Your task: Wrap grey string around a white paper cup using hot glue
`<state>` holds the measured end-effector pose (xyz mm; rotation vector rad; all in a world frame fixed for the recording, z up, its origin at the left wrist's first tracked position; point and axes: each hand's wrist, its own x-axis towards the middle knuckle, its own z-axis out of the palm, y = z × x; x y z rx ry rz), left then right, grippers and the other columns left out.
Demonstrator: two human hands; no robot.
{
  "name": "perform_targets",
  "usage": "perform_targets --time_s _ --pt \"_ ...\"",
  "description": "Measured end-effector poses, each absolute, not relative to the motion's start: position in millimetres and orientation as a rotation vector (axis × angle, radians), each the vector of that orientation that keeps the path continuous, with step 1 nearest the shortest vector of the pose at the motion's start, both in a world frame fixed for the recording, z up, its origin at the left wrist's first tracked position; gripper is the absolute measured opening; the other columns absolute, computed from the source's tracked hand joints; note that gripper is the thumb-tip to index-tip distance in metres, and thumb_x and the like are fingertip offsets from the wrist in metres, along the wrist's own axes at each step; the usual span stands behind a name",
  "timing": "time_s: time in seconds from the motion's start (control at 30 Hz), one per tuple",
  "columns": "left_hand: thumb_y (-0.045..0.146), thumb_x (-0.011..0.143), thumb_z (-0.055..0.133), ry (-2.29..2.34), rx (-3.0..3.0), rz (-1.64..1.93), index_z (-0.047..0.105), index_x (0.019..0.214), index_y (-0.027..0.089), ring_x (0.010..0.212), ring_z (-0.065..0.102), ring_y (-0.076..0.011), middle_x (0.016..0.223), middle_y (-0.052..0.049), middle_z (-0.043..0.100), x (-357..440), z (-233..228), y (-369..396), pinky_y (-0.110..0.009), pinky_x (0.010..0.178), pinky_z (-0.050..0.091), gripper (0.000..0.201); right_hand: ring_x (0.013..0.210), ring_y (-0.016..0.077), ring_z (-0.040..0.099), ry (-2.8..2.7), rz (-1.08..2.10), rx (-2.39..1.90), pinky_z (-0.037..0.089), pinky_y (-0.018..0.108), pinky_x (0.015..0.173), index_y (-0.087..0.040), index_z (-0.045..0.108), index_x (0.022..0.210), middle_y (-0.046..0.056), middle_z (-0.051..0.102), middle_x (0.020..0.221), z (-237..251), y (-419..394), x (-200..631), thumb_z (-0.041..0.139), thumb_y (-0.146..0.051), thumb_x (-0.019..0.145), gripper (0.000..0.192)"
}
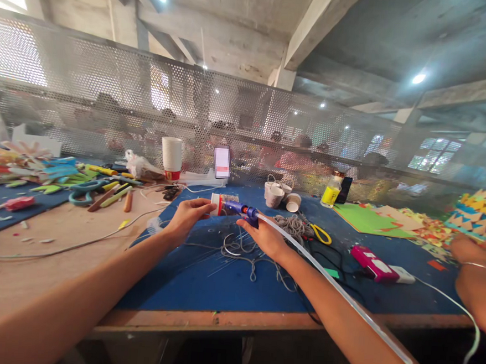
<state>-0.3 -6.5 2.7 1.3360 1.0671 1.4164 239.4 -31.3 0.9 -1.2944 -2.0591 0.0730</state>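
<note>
One hand, the left hand, pinches the paper cup above the blue mat; rightward, the glue gun points at the cup, gripped by the right hand. Apparent step: gluing. Next move calls for steady aim.

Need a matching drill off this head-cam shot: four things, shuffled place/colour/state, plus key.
Things:
1. Glue gun
2. Glue stick
3. Cup stack
4. Bottle

Descriptions:
A. Upright, just left of the lit phone in the picture
B. Yellow label
C. Gripped by the right hand
D. Long, thin, whitish, slanting toward the picture's lower right

Pairs: 1-C, 2-D, 3-A, 4-B
</note>
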Motion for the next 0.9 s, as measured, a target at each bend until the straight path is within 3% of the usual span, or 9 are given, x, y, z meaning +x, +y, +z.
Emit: perform_targets --time_s 0.9 --pt "0.046 0.064 0.088 1.073 1.331 1.426 0.083 0.083 0.020 0.078 0.064 -0.0194 0.084 -0.005 0.078 -4.0 -2.5 0.3 -0.031 0.077 0.049 0.033 0.084 0.0237 0.072 -2.102 0.035 -1.344 0.046 0.027 0.073 -0.024 0.070 0.114 0.004 0.077 0.093 6.9 -37.6 239.0 0.061 -0.056 0.098 0.037"
